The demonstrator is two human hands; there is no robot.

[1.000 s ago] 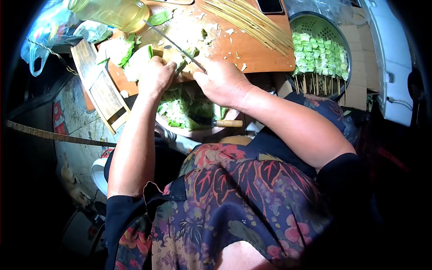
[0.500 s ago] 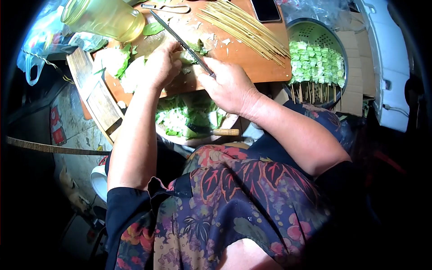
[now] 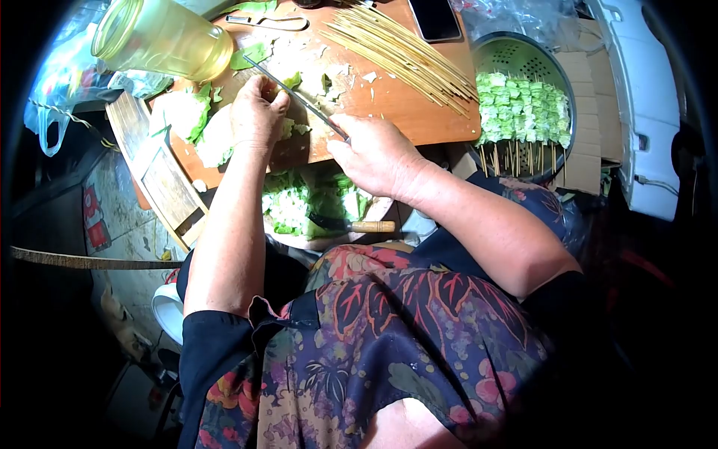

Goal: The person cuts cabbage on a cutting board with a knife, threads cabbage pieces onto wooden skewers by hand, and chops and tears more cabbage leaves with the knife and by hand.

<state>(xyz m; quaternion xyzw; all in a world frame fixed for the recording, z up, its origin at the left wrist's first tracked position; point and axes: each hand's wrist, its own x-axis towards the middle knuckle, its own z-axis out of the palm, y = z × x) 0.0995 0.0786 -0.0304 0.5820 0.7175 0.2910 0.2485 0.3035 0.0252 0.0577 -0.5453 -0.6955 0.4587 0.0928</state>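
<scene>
My right hand (image 3: 379, 153) is closed around the handle of a knife (image 3: 301, 100), whose dark narrow blade points up and to the left over the wooden board (image 3: 434, 129). To the left of the blade, my left hand (image 3: 258, 114) has its fingers curled; whatever they hold, if anything, is hidden. Pale cabbage leaves (image 3: 217, 138) lie right beside it, and small leaf scraps are scattered around the blade. Below the board's near edge stands a bowl of cut cabbage (image 3: 288, 209). A second knife with a wooden handle (image 3: 373, 227) rests across that bowl.
Bamboo skewers (image 3: 404, 56) lie across the board near a phone (image 3: 435, 19). A yellowish jar (image 3: 168, 41) and a peeler (image 3: 268, 22) are at the back. On the right, a colander (image 3: 490, 51) holds skewered cabbage pieces (image 3: 523, 108).
My left hand has shifted slightly left, away from the blade, with its fingers now bent upward. The knife stays in my right hand, its blade turned more edge-on. The whole view has shifted a little.
</scene>
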